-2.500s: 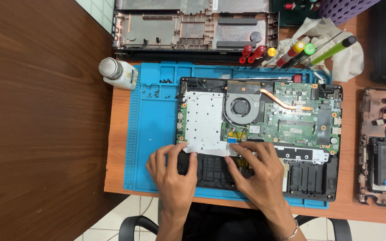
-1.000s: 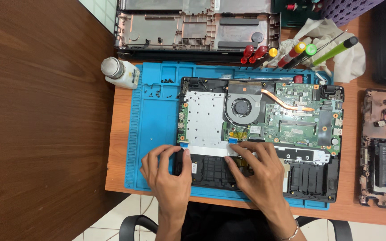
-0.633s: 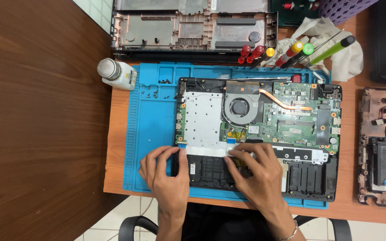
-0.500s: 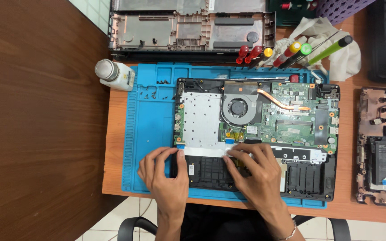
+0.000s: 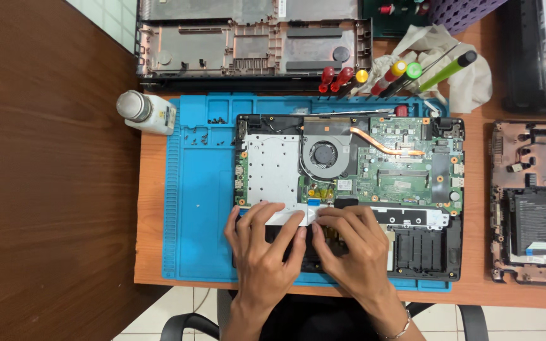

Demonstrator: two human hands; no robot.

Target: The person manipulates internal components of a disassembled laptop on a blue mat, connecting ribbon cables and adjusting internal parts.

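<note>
An opened laptop base (image 5: 412, 183) lies on a blue work mat (image 5: 197, 208), showing its green circuit board, round fan (image 5: 325, 155) and copper heat pipe. Both my hands rest on its front part, side by side and touching. My left hand (image 5: 263, 249) has its fingertips pressed on a white flat cable strip (image 5: 282, 218) that runs along the board's front edge. My right hand (image 5: 356, 249) pinches the same strip near its blue tab (image 5: 315, 203). My palms hide the dark bay beneath them.
A white bottle (image 5: 145, 112) stands at the mat's far left corner, with small screws (image 5: 200, 134) beside it. Screwdrivers (image 5: 374, 77) and a white cloth (image 5: 469, 79) lie behind the laptop. A bare laptop shell (image 5: 254, 44) sits at the back and another stripped chassis (image 5: 532, 202) at the right.
My left hand has slid right from the laptop's left front corner until it meets my right hand at the middle of the strip. The right hand has stayed about where it was.
</note>
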